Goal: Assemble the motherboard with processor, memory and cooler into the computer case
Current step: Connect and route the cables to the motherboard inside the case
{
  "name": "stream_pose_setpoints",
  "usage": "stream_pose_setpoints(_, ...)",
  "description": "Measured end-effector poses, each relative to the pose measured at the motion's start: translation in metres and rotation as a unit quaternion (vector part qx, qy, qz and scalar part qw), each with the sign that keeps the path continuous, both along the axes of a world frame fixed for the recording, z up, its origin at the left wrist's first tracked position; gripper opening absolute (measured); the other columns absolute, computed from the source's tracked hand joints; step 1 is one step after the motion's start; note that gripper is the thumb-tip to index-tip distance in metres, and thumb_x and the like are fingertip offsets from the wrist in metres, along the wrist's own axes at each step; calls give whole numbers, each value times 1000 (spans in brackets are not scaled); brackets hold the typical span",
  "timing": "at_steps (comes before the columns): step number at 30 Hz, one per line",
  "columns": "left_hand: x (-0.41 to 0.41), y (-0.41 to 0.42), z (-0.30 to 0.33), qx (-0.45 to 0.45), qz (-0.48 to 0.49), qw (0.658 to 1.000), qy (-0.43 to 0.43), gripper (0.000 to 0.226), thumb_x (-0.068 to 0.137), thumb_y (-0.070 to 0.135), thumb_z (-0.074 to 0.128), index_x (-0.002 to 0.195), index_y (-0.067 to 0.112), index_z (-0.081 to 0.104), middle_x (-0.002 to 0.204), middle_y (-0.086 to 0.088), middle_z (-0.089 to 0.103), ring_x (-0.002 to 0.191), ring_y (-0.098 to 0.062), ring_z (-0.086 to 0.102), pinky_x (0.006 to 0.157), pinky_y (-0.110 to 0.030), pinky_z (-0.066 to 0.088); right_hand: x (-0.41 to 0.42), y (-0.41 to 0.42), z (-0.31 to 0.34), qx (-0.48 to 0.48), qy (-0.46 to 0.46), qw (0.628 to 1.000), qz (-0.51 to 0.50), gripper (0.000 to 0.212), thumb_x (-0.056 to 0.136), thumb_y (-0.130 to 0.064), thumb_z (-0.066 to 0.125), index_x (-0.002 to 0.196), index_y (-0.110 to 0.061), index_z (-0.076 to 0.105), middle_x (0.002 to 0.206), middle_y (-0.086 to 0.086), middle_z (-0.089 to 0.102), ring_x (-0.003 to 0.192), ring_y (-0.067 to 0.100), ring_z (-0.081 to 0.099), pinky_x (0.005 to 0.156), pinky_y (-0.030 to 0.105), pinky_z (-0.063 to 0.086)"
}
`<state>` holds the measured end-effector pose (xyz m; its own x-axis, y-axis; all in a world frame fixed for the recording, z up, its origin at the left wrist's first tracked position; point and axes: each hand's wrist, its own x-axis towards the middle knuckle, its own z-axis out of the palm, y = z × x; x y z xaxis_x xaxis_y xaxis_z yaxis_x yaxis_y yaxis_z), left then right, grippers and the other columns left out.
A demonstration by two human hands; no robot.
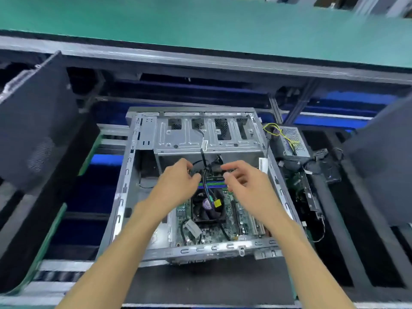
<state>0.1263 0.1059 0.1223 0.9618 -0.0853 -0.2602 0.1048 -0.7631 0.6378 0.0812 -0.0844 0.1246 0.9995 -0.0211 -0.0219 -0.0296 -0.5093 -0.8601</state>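
I have both hands down inside the open computer case (133,175), which lies on its side on the dark work mat (200,284). The motherboard (225,233) already sits in the case floor, with the cooler (207,208) on top of it and the memory slots (214,183) just beyond, between my hands. So I judge the seating of the board is done and I am now at the cabling step.

My left hand (178,184) has its fingers curled, thumb and forefinger closed on the black cable bundle (204,172) that hangs down from the drive cage (200,134). My right hand (243,181) is half curled near the same bundle; its fingertips seem to touch a connector there, but motion blur keeps me from saying whether it really pinches anything. A blue-black lead ends in a yellow plug (217,203), which lies loose on the cooler.

Outside the case to the right rests the power supply (292,139) with its yellow wires, not yet fitted.

Next I think I must separate one lead from the bundle, find its header on the board, and press it in squarely, keeping the wires away from the fan blades
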Motion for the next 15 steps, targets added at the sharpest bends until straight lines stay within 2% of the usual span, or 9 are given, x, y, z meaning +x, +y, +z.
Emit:
stream_pose_setpoints(2, 14, -5, -5, 25, -13, 999, 30, 39, 96, 43, 53, 121, 15, 55, 97, 0, 64, 92, -23, 62, 84, -37, 52, 12, 6, -7, -36, 45, 998, -2, 9, 97, -35, 60, 100, -34, 69, 80, -8, 70, 75, 8, 68, 72, 29, 58)
stream_pose_setpoints(4, 26, -9, -7, 16, -28, 997, 63, 41, 96, 45, 54, 110, 8, 64, 90, -7, 69, 82, -27, 66, 77, -34, 54, 22, 13, -10, -70, 84, 994, 12, 14, 97, -36, 60, 91, -30, 70, 76, -7, 72, 71, 11, 69, 72, 38, 60)
stream_pose_setpoints(6, 33, -13, -7, -33, -36, 994, 93, 38, 95, 40, 59, 95, 5, 72, 80, -12, 73, 68, -27, 69, 72, -34, 56, 27, 18, -12, -86, 111, 989, 35, 20, 98, -35, 57, 83, -28, 70, 71, -4, 73, 64, 14, 69, 65, 35, 60)
stream_pose_setpoints(8, 38, -16, -8, -73, -40, 990, 114, 28, 94, 35, 63, 81, 12, 74, 63, -5, 71, 51, -16, 64, 60, -30, 57, 29, 20, -13, -84, 127, 987, 53, 23, 99, -33, 56, 81, -29, 69, 70, -6, 74, 58, 10, 69, 55, 21, 53)
stream_pose_setpoints(9, 39, -16, -8, -85, -45, 988, 123, 25, 93, 33, 64, 77, 16, 73, 57, -1, 68, 46, -11, 60, 53, -25, 53, 29, 21, -13, -73, 136, 986, 56, 23, 100, -32, 55, 82, -29, 69, 71, -8, 74, 57, 8, 68, 55, 16, 50)
stream_pose_setpoints(11, 38, -17, -8, -132, -42, 980, 145, 24, 94, 29, 62, 78, 15, 72, 55, -2, 63, 44, -11, 55, 48, -22, 46, 31, 21, -12, -44, 143, 987, 55, 20, 99, -32, 56, 84, -25, 68, 71, -9, 75, 55, 7, 68, 59, 17, 49)
stream_pose_setpoints(13, 37, -18, -7, -223, -20, 960, 171, 23, 95, 25, 60, 83, 9, 72, 59, -7, 62, 48, -14, 56, 48, -23, 47, 35, 19, -9, -15, 142, 989, 48, 18, 95, -37, 62, 86, -22, 64, 69, -8, 74, 54, 8, 68, 59, 21, 47)
stream_pose_setpoints(15, 36, -20, -6, -290, 6, 939, 182, 22, 94, 23, 62, 88, 5, 72, 62, -8, 61, 50, -15, 56, 47, -24, 48, 36, 17, -5, -8, 139, 989, 52, 26, 88, -47, 68, 86, -22, 60, 66, -6, 72, 51, 6, 65, 55, 22, 47)
